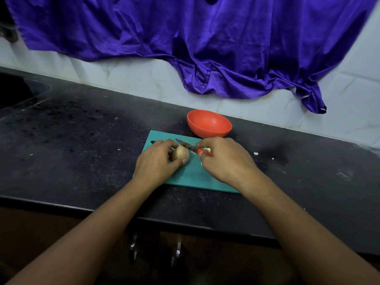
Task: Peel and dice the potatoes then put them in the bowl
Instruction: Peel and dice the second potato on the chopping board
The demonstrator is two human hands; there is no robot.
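— What does the head view give you?
— I see the potato [181, 153] lying on the teal cutting board [191, 175], left of the board's middle, its tan skin showing. My left hand [156, 161] grips it, fingers [164, 144] curled over its far side and the thumb pressed against its near side.
— And your right?
— My right hand [224, 159] is clenched round the red handle of the knife [186, 145]. The blade slants away to the left, and its edge rests on the potato's upper right side.
— Where's the bowl?
— The orange bowl [208, 124] stands just behind the board's far right corner, close to the tiled wall [133, 77].
— Anything in the way?
— My right hand covers the board's right half and hides most of some pale potato bits [207, 149] beside the handle. More pale scraps [256, 153] lie on the dark bench [82, 140], right of the board. A purple cloth [205, 48] hangs down the wall above, and its lowest fold ends well right of the bowl. Two metal cabinet handles [133, 246] show under the bench's front edge
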